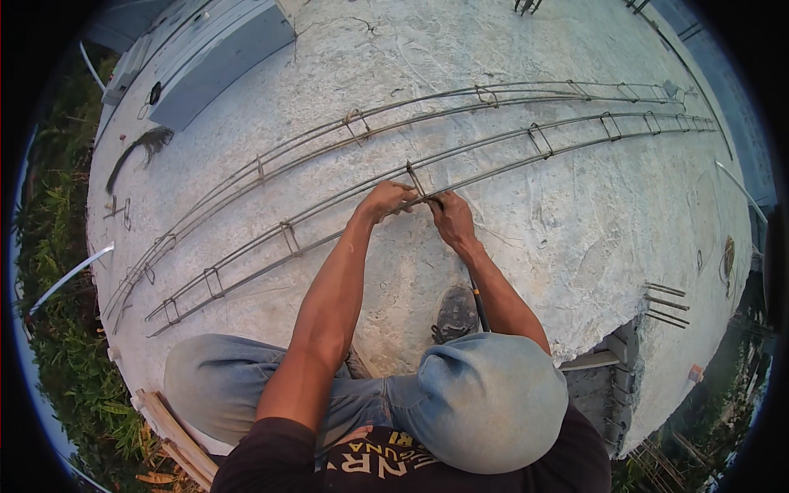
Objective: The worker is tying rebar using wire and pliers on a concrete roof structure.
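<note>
A long, narrow rebar cage (493,152), with thin bars joined by bent stirrups, crosses the concrete in front of my knees. My left hand (388,200) is closed round its near bar, just left of a stirrup (416,179). My right hand (452,220) has its fingers pinched at the corner where that stirrup meets the near bar. Whatever lies between those fingers is too small to tell. Under my right forearm shows a dark rod with an orange band (476,292); its upper end is hidden.
Beyond lies a second rebar cage (353,127). Grey blocks (226,62) and a bundle of dark wire (140,152) are at the far left. At the right, bar ends (667,306) jut out beside a slab opening (598,382). Planks (177,435) lie at the lower left edge, by plants.
</note>
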Tool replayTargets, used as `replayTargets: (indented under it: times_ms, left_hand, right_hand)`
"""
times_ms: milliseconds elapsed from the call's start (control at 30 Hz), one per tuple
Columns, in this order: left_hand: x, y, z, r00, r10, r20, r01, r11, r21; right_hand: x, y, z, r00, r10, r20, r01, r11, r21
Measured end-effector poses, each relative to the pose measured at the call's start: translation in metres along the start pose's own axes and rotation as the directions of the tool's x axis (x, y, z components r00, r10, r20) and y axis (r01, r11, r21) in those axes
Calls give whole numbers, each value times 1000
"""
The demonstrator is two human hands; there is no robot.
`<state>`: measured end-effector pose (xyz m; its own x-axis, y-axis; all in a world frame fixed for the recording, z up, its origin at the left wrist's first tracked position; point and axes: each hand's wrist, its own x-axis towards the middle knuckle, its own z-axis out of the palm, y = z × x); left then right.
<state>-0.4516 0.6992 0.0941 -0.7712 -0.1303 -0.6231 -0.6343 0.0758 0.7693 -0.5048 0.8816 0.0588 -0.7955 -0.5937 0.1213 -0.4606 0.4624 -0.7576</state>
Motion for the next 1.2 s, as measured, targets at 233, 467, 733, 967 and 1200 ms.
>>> replayTargets:
  times_ms: [233,467,733,967,1200]
  left_hand:
    - [-1,-10,24,947,65,-315,-100,990,-98]
    - [-7,-17,26,931,141,-336,-210,961,-178]
    - [-14,-18,16,900,347,-262,-363,932,-12]
    - [-28,-13,22,879,441,-183,-471,864,-178]
    - [-5,-14,24,889,333,-314,-363,931,-42]
  right_hand:
    - [-1,-8,-14,981,192,21,-192,981,39]
    - [1,-15,-13,842,500,202,-539,774,333]
    - [1,-3,15,849,506,149,-491,654,575]
    - [-1,3,14,832,518,201,-515,583,628]
    - [1,-5,8,840,490,234,-525,625,577]
